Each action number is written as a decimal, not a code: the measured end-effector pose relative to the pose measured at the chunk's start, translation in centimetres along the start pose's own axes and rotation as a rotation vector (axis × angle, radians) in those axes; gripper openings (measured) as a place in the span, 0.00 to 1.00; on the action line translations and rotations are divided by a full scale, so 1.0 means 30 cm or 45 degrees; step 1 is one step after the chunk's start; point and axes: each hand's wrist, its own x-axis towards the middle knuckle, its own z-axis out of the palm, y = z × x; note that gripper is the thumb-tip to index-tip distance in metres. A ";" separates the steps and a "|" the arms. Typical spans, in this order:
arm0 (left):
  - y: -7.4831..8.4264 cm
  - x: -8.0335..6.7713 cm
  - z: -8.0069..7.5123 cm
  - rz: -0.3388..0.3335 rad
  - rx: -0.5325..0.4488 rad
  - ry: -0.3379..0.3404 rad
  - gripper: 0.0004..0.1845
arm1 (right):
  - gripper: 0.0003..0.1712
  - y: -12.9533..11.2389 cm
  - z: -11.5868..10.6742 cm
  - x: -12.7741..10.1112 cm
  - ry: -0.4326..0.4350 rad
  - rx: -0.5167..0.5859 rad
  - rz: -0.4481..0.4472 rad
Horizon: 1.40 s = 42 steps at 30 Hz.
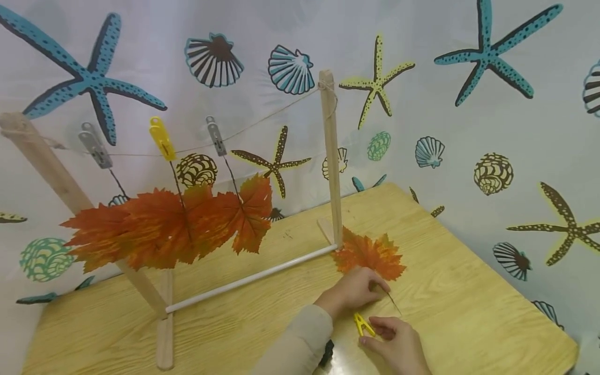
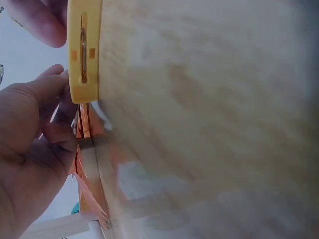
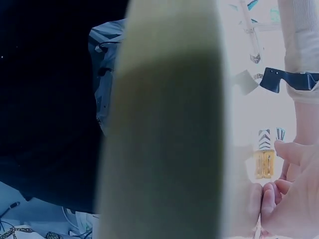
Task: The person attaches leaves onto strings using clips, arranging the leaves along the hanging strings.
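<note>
My left hand [image 1: 356,291] pinches the thin dark stem [image 1: 395,303] of an orange maple leaf [image 1: 370,256], which lies on the table by the right post. Just in front, the yellow clothespin [image 1: 363,324] sits at the tabletop with its handles spread towards me. My right hand [image 1: 398,341] has thumb and fingertips at those handles, pinching them lightly. Seen in the left wrist view, the clothespin [image 2: 83,55] is close to the camera, beside the curled left fingers [image 2: 62,137]. The right wrist view has the clothespin [image 3: 268,164] between thumb and fingertips.
A wooden frame with a left post [image 1: 51,166], right post [image 1: 330,156] and white bottom rod [image 1: 253,278] stands on the table [image 1: 469,291]. Grey clothespins [image 1: 216,135] and a yellow one [image 1: 162,138] hang maple leaves [image 1: 164,224] from its string [image 1: 272,114]. Patterned cloth [image 1: 422,31] is behind.
</note>
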 end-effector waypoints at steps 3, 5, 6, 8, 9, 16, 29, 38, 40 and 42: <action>0.013 0.000 0.003 0.021 0.125 0.000 0.12 | 0.30 -0.005 0.002 -0.003 -0.010 -0.031 -0.004; 0.022 -0.003 0.011 0.036 0.206 -0.007 0.12 | 0.30 -0.008 0.004 -0.005 -0.017 -0.056 -0.003; 0.026 -0.004 0.014 0.053 0.251 -0.003 0.12 | 0.30 -0.010 0.005 -0.007 -0.018 -0.069 -0.004; 0.033 -0.004 0.022 0.086 0.358 0.028 0.10 | 0.29 -0.014 0.005 -0.009 -0.020 -0.104 -0.019; 0.036 -0.004 0.023 0.097 0.398 0.050 0.09 | 0.28 -0.016 0.006 -0.009 -0.017 -0.128 -0.036; 0.043 -0.007 0.024 0.074 0.572 0.082 0.06 | 0.27 -0.032 0.014 -0.014 -0.033 -0.235 -0.089; 0.111 -0.039 0.030 0.118 0.797 0.021 0.08 | 0.18 -0.013 0.004 -0.041 -0.019 -0.162 -0.087; 0.193 -0.032 0.029 0.162 0.852 -0.068 0.07 | 0.20 0.032 -0.043 -0.045 -0.013 0.110 0.013; 0.210 -0.032 0.018 0.163 0.853 -0.058 0.08 | 0.21 0.030 -0.055 -0.040 -0.013 0.142 0.031; 0.224 -0.034 0.005 0.154 0.860 -0.032 0.08 | 0.22 0.026 -0.064 -0.032 -0.001 0.181 0.039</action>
